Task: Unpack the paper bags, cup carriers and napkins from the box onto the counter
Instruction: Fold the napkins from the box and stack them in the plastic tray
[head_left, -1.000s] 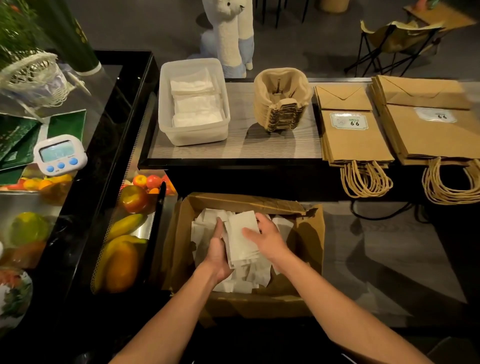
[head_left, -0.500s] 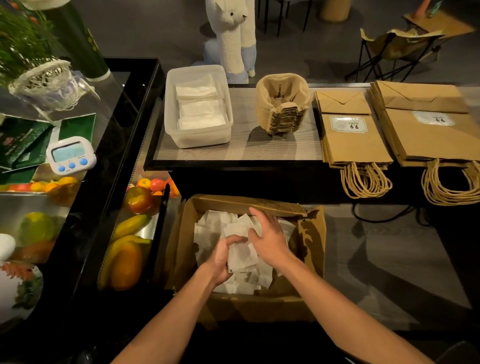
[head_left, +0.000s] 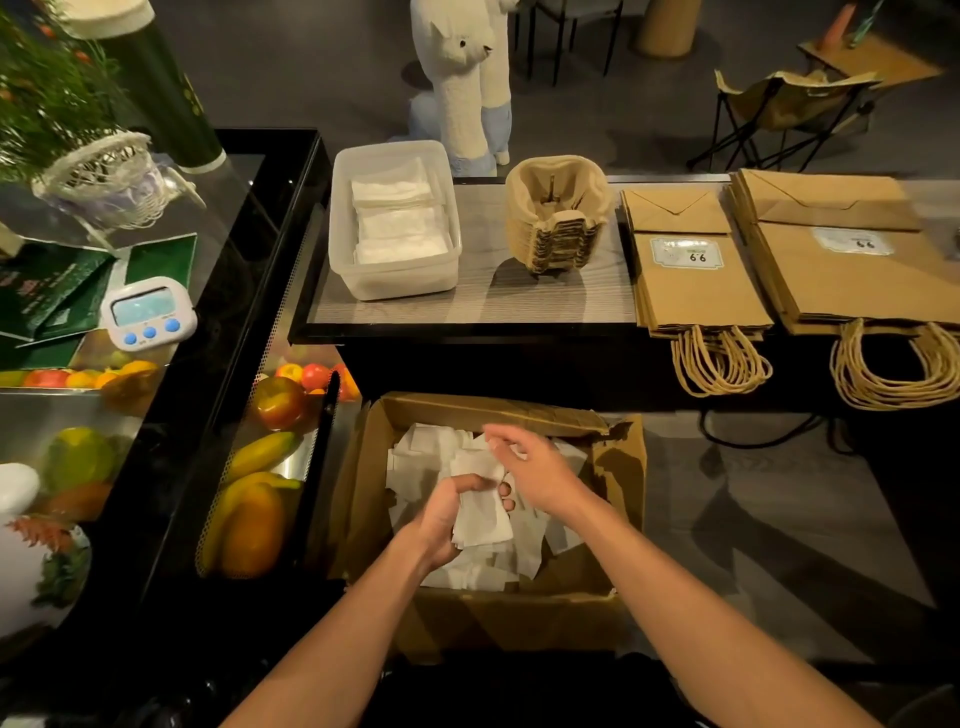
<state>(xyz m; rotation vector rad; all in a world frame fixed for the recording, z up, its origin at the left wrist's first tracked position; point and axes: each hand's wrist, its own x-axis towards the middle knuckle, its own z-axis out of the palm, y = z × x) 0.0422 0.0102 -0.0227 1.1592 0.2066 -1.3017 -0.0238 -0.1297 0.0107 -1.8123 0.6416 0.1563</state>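
Inside the box (head_left: 519, 618), left fingers (head_left: 469, 483) clasp napkins (head_left: 480, 525).

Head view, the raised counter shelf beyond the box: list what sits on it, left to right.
clear plastic tub holding napkins → stack of cup carriers → smaller stack of paper bags → larger stack of paper bags

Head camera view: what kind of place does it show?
Probably a café or takeaway drinks shop: a stack of cup carriers, two piles of handled paper bags, and displayed fruit on the left.
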